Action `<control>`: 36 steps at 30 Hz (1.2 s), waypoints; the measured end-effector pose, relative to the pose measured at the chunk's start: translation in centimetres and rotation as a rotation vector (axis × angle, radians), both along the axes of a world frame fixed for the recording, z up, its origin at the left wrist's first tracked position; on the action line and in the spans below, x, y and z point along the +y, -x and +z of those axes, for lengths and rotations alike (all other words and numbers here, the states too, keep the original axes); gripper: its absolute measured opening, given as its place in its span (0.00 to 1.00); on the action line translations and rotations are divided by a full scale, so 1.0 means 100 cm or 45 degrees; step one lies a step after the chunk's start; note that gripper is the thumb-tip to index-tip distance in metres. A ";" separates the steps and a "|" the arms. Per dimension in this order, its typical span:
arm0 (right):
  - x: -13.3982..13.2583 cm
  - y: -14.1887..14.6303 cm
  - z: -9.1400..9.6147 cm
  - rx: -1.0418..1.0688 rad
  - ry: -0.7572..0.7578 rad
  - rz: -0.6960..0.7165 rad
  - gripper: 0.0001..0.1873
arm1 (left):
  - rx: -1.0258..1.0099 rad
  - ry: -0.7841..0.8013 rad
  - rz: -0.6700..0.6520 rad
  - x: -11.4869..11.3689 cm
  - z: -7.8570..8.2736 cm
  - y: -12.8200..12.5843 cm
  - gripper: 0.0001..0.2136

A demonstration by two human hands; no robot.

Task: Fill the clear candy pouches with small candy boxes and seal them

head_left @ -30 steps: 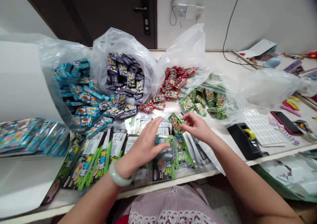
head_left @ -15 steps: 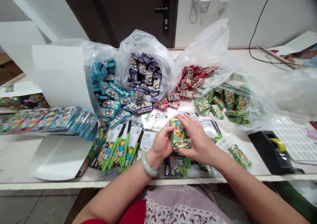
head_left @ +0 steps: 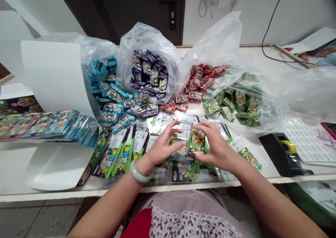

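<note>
My right hand [head_left: 216, 145] grips a small stack of green printed candy packets [head_left: 197, 140], thumb below and fingers along the top. Just left of it, my left hand [head_left: 164, 145] has its fingers apart and holds nothing; a jade-green bangle [head_left: 139, 173] is on that wrist. Beneath both hands lie flat plastic pouches [head_left: 183, 170] with black and green print. More such pouches [head_left: 119, 154] fan out to the left. A single green packet [head_left: 250, 158] rests on a clear pouch to the right.
Clear bags at the back spill blue boxes [head_left: 112, 97], purple boxes [head_left: 151, 69], red boxes [head_left: 201, 78] and green boxes [head_left: 243, 103]. A black tape dispenser [head_left: 282, 154] stands right. Card sheets [head_left: 56, 76] and a row of packets [head_left: 52, 122] occupy the left.
My left hand has let go of the green packets and moved left, its fingers spreading. The stack stays in my right hand, now turned slightly. The view has shifted a little.
</note>
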State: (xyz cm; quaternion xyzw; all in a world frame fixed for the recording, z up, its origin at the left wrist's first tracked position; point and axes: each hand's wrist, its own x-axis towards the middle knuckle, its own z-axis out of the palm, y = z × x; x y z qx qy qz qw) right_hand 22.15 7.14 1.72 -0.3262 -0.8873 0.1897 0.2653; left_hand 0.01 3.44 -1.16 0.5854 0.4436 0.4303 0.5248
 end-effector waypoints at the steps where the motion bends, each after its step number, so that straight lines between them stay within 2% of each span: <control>1: 0.004 -0.008 -0.004 -0.016 0.004 -0.040 0.41 | 0.274 -0.112 -0.071 -0.001 0.000 0.008 0.39; 4: 0.014 -0.032 -0.019 -0.035 0.069 -0.159 0.41 | 0.947 -0.307 -0.339 -0.003 -0.003 0.022 0.49; 7: 0.015 -0.045 -0.029 -0.034 0.175 -0.213 0.36 | 1.236 -0.354 -0.430 -0.004 -0.008 0.022 0.47; 10: 0.008 -0.049 -0.027 -0.055 0.198 -0.168 0.34 | 1.228 -0.427 -0.364 -0.006 -0.006 0.022 0.43; 14: -0.001 -0.042 -0.010 -0.021 0.125 -0.054 0.37 | 1.157 -0.518 -0.181 -0.010 0.007 0.034 0.42; 16: -0.002 -0.035 -0.001 -0.050 0.118 0.013 0.38 | 1.126 -0.560 -0.149 -0.013 0.012 0.039 0.41; 21: 0.002 -0.017 0.009 -0.253 0.019 0.194 0.35 | 1.080 -0.635 -0.151 -0.017 0.014 0.044 0.42; 26: 0.002 -0.012 0.017 -0.389 -0.046 0.268 0.35 | 1.107 -0.640 -0.176 -0.017 0.009 0.046 0.43; 29: 0.002 -0.010 0.021 -0.404 0.003 0.302 0.39 | 1.103 -0.615 -0.135 -0.018 0.008 0.049 0.43; 34: 0.006 -0.007 0.021 -0.345 0.035 0.305 0.42 | 1.051 -0.581 -0.218 -0.019 0.013 0.053 0.42; 36: 0.007 -0.006 0.020 -0.337 0.037 0.272 0.45 | 1.020 -0.557 -0.202 -0.019 0.015 0.054 0.43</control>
